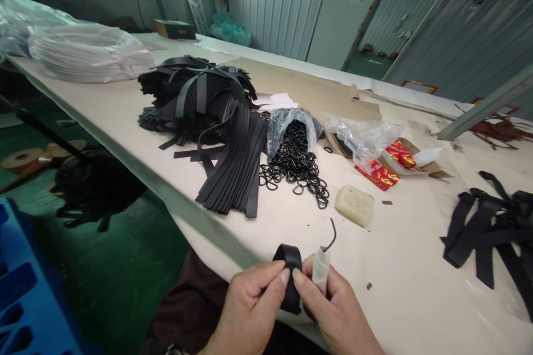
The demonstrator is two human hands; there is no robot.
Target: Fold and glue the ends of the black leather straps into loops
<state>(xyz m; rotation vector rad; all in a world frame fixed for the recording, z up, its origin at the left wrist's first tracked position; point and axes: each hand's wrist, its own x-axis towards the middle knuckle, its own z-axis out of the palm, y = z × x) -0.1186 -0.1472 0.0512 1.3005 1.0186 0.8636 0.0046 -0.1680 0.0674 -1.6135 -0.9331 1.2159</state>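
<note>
A black strap (292,257) is bent into a loop near the table's front edge, pinched on its left side by my left hand (258,299). My right hand (328,305) grips the same strap between thumb and finger from the right. Tucked in that hand is also a tool with a white wrapped handle (321,269) and a thin, hooked dark tip pointing up. Just beyond lies a pale, waxy-looking block (355,206). Black D-rings (295,150) spill from a plastic bag (277,127). Left of them is a large pile of black straps (233,161).
Red and yellow packets (378,174) lie by a crumpled clear bag (362,136). More black strips (478,227) sit at the right. A coil of white cord (87,52) rests at the table's far left. On the floor at left stands a blue plastic pallet (29,288).
</note>
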